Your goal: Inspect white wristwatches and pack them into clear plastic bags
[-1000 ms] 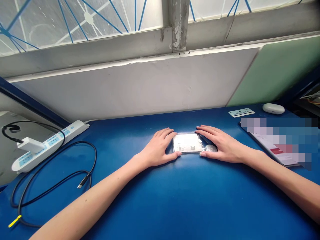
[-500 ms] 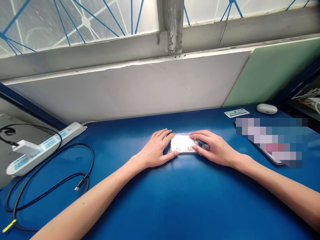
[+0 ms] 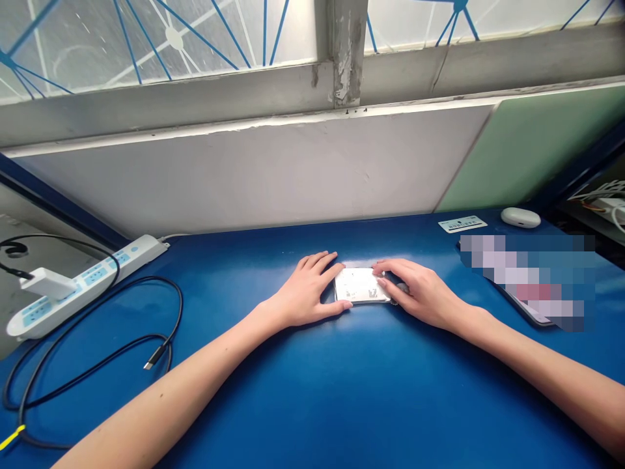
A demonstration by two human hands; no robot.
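A small flat white rectangular item (image 3: pixel 359 285) with grey printed marks and a dark edge lies on the blue table (image 3: pixel 312 391). My left hand (image 3: pixel 312 290) grips its left end, index finger on the far edge and thumb on the near edge, the other fingers spread on the table. My right hand (image 3: pixel 415 286) is over its right end, thumb and index finger drawn close together at the surface. What those fingertips pinch, if anything, is too small to make out. Under the right palm a bit of something grey shows, mostly hidden.
At the left lies a white power strip (image 3: pixel 141 249) with a white charger (image 3: pixel 47 284) plugged in and a looped black cable (image 3: pixel 181 299). To the right are a card (image 3: pixel 463 224), a white earbuds case (image 3: pixel 520 217) and a phone-like slab (image 3: pixel 537 318), partly blurred out. A wall panel (image 3: pixel 263 176) stands behind.
My right thumb has closed in toward the index finger, and the grey thing under that hand is less visible. My left hand keeps its hold. The view has shifted slightly.
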